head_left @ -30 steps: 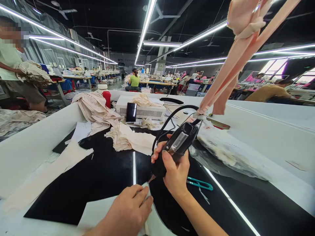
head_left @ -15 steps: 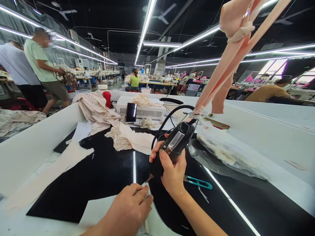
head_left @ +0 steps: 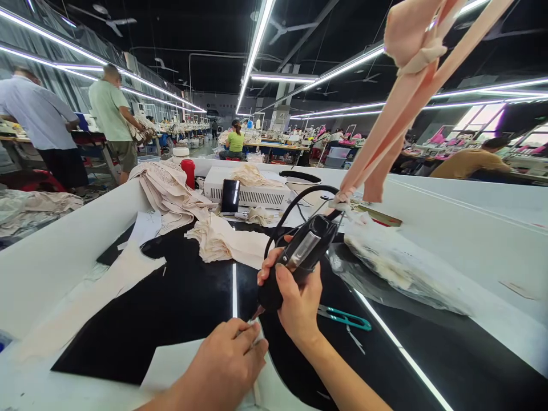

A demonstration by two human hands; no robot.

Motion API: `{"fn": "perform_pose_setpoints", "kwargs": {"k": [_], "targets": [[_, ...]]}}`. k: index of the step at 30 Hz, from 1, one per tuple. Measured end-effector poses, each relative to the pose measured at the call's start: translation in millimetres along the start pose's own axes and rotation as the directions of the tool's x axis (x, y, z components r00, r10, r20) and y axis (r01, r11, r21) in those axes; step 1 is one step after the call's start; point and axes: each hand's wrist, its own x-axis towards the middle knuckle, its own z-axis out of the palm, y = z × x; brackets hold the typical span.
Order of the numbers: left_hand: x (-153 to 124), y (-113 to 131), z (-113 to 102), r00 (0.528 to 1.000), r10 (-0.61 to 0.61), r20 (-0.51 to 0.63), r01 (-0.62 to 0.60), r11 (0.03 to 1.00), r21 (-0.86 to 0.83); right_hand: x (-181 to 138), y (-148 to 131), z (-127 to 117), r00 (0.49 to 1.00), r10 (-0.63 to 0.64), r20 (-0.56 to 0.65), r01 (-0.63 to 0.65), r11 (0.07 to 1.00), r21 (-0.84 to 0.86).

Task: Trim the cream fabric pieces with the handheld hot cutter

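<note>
My right hand (head_left: 299,305) is wrapped around a black corded hand tool (head_left: 308,248), held tilted with its narrow copper-coloured tip (head_left: 258,311) pointing down and to the left. Pink fabric strips (head_left: 391,123) tied to its upper end run up out of view. My left hand (head_left: 233,357) is closed with its fingertips together on the edge of a white fabric piece (head_left: 169,365), right beside the tip. What lies exactly under those fingertips is hidden. Teal thread snips (head_left: 346,318) lie on the black table surface (head_left: 192,302), right of my right wrist.
A stack of cream fabric pieces (head_left: 226,240) lies ahead, with more draped cloth (head_left: 171,188) behind it. A phone (head_left: 230,196) leans against a vented white box (head_left: 246,194). Clear plastic bags (head_left: 402,268) lie right. Low white walls (head_left: 85,240) border the table. Co-workers stand at far left.
Both my hands and the tool stay almost in place, with the tip still at the fabric edge. A co-worker in a pale green shirt has moved right and turned away.
</note>
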Motion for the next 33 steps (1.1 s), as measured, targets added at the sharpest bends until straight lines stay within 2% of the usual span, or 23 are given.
{"fn": "perform_pose_setpoints", "kwargs": {"k": [3,9,13,18,22,25,29,33], "targets": [[2,1,-3,1.0,-0.02,-0.007,0.02,0.999,-0.047,0,0,0,1.0,0.003,0.006,-0.003,1.0,-0.007],[1,-1,-11,0.995,-0.076,0.064,0.081,0.994,-0.077,4,-10,-4,0.999,-0.033,-0.012,0.033,0.999,-0.022],[-3,-20,-15,0.986,-0.132,0.099,0.136,0.99,-0.034,4,-27,-14,0.998,-0.045,-0.052,0.043,0.998,-0.047],[-3,-42,-18,0.991,-0.114,0.066,0.115,0.993,-0.005,-7,-44,-32,0.997,-0.037,-0.072,0.031,0.996,-0.083],[7,-27,-31,0.998,-0.064,0.026,0.067,0.99,-0.121,-17,-48,-39,0.997,-0.049,-0.067,0.044,0.997,-0.069],[14,-7,-39,0.998,-0.023,0.063,0.039,0.964,-0.263,-21,-48,-40,0.995,-0.061,-0.074,0.057,0.997,-0.054],[17,4,-34,0.996,0.044,0.078,-0.018,0.952,-0.305,-22,-44,-39,0.995,-0.068,-0.066,0.066,0.997,-0.035],[15,3,-27,0.996,0.045,0.076,-0.02,0.953,-0.301,-21,-40,-40,0.995,-0.086,-0.05,0.085,0.996,-0.034]]}}
